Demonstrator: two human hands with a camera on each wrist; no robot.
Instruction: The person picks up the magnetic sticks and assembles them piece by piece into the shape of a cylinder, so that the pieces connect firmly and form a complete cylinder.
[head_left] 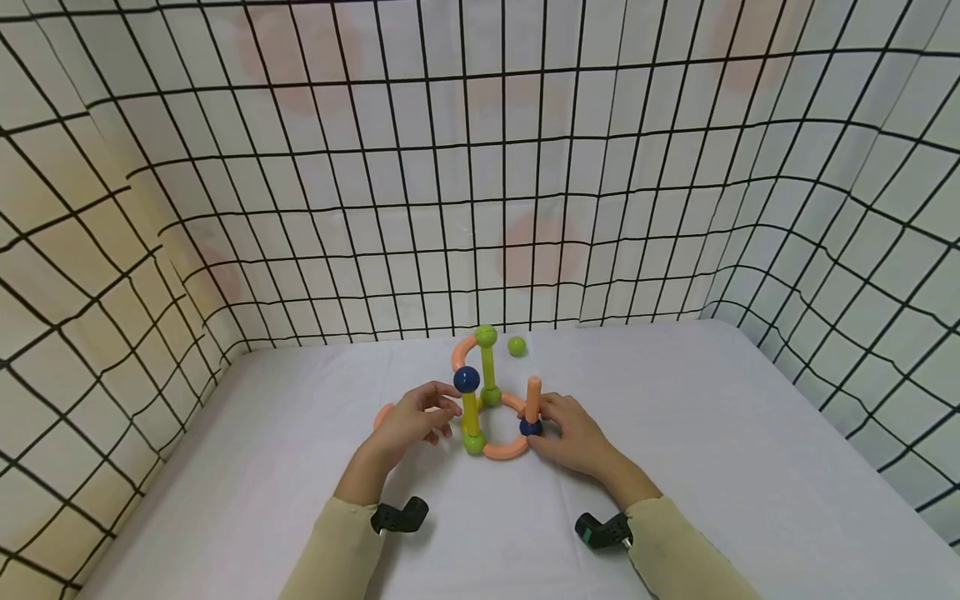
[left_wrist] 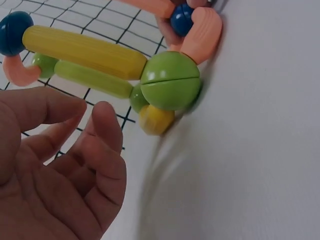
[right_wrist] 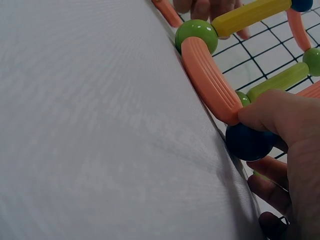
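Note:
A toy of balls and magnetic-looking rods stands on the white cloth. My right hand point(head_left: 573, 435) pinches the dark blue ball point(right_wrist: 248, 142) at its right corner, from which an orange rod point(head_left: 533, 397) rises upright. Curved orange rods point(head_left: 506, 452) join that ball to the green balls at the base. On the near green ball point(left_wrist: 170, 80) stands a yellow rod point(head_left: 470, 414) topped by another blue ball point(head_left: 467, 379). Behind it, a green rod point(head_left: 488, 365) carries a green ball point(head_left: 486, 336). My left hand point(head_left: 408, 421), fingers loosely bent and holding nothing, hovers left of the yellow rod.
A loose green ball point(head_left: 517, 346) lies behind the toy. Another orange piece point(head_left: 383, 414) lies partly hidden behind my left hand. White walls with a black grid point(head_left: 480, 200) close off the back and sides of the cloth-covered table point(head_left: 675, 383).

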